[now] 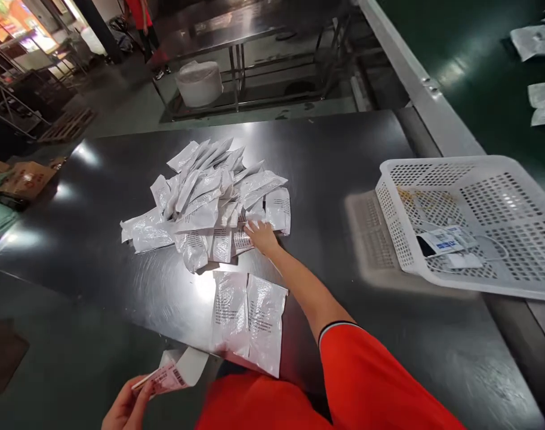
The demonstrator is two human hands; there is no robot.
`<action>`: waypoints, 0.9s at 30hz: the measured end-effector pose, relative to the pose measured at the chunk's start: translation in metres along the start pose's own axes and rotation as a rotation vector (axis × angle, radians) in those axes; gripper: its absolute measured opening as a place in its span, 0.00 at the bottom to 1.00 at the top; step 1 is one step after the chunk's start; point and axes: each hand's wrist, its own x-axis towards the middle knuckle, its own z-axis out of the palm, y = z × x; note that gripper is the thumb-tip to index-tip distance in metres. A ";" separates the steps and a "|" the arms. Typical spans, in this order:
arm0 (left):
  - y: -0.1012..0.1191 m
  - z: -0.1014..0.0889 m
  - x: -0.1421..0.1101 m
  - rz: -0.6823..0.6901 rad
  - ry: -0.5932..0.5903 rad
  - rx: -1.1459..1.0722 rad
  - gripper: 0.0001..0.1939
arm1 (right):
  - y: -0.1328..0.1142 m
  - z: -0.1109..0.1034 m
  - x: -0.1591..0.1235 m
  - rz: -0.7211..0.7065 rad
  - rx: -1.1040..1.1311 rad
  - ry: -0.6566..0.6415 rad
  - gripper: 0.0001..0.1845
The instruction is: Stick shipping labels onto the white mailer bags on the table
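My left hand (128,405) pinches a folded strip of printed labels (168,378) with pink print and a barcode, out past the table's near edge. My right hand (262,236) reaches to the near right side of a pile of white plastic packets (205,197). Its fingers lie stretched over a packet (242,240) there; their undersides are hidden. Close to my body, two white packets (248,319) with black print lie side by side, their lower ends at the table edge.
The steel table (326,197) carries a white perforated basket (402,233) at right, holding a cable and small labelled items. Beyond it runs a green conveyor (473,65) with packets on it. Behind stand another steel table (254,24), a white roll (199,83) and a person in red (140,15).
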 end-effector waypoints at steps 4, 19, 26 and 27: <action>0.002 0.007 -0.005 0.142 0.001 0.031 0.32 | -0.001 0.029 -0.067 0.113 -0.021 0.091 0.32; 0.025 0.038 0.015 0.427 -0.311 0.216 0.32 | -0.022 0.102 -0.269 0.960 0.377 0.304 0.37; 0.026 0.042 0.011 0.520 -0.324 0.231 0.31 | 0.019 0.075 -0.241 1.188 1.242 0.390 0.31; 0.023 0.040 0.013 0.528 -0.324 0.222 0.30 | 0.025 0.071 -0.248 1.145 1.285 0.389 0.27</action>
